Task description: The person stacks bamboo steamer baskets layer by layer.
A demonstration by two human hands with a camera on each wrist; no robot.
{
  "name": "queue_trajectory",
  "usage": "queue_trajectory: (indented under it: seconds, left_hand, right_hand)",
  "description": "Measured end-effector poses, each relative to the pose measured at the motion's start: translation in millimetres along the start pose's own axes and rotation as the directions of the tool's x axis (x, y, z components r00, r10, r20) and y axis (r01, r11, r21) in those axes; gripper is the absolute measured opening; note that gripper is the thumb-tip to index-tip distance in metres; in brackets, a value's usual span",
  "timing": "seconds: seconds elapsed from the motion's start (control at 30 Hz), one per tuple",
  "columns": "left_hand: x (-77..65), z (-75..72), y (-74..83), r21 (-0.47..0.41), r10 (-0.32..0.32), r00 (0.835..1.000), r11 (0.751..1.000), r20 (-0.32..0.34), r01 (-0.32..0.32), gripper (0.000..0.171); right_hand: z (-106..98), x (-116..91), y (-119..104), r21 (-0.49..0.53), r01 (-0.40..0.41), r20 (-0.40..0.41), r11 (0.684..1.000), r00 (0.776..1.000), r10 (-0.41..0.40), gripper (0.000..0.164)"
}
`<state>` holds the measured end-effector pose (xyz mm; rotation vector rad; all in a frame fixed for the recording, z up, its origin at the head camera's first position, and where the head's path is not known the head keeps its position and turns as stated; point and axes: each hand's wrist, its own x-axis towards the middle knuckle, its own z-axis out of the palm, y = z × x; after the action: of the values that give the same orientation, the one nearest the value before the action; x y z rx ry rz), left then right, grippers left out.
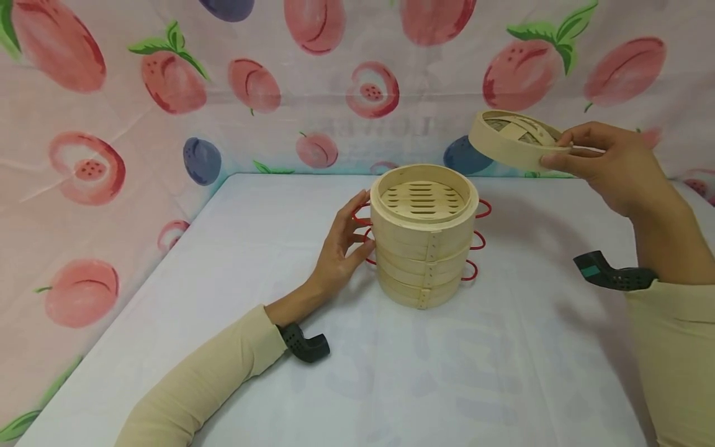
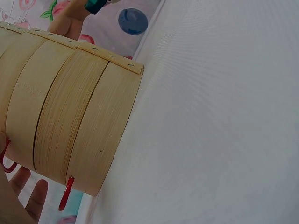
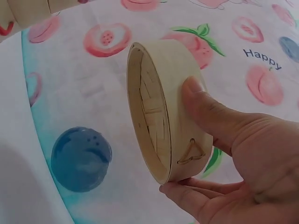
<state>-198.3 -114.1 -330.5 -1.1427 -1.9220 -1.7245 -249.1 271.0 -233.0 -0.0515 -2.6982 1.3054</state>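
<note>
A stack of round bamboo steamer baskets [image 1: 422, 261] stands upright on the white table, with a slatted base showing in its uncovered top tier. Small red loop handles [image 1: 483, 209] stick out on both sides. My left hand [image 1: 341, 245] rests against the stack's left side by the red loops, its fingers spread and fairly straight; the stack hides some fingertips. Up and to the right of the stack, my right hand [image 1: 609, 158] holds the woven bamboo steamer lid [image 3: 182, 107] in the air, tilted, thumb on one side and fingers on the other.
A white cloth [image 1: 313, 385] covers the table. Behind it hangs a fruit-printed backdrop [image 1: 268, 143], which also runs down the left side. Each wrist wears a dark camera mount [image 1: 306, 345] at the sleeve's end.
</note>
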Motion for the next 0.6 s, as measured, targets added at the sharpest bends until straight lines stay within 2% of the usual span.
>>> queue_trajectory:
  seconds: [0.27, 0.5, 0.6]
  left_hand:
    - [0.6, 0.5, 2.2, 0.015, -0.013, 1.0, 1.0, -0.009, 0.013, 0.066]
    - [0.6, 1.4, 0.4, 0.024, -0.016, 1.0, 1.0, -0.003, 0.016, 0.066]
    - [-0.3, 0.7, -9.3, 0.021, -0.006, 1.0, 1.0, -0.004, 0.006, 0.069]
  right_hand:
    - [4.6, 0.0, -2.7, 0.122, 0.059, 0.037, 0.991, 0.997, -0.064, 0.041]
    - [5.7, -3.6, -8.6, 0.093, 0.086, 0.031, 0.992, 0.995, -0.09, 0.041]
    - [6.1, -4.4, -10.8, 0.087, 0.102, 0.031, 0.991, 0.994, -0.105, 0.041]
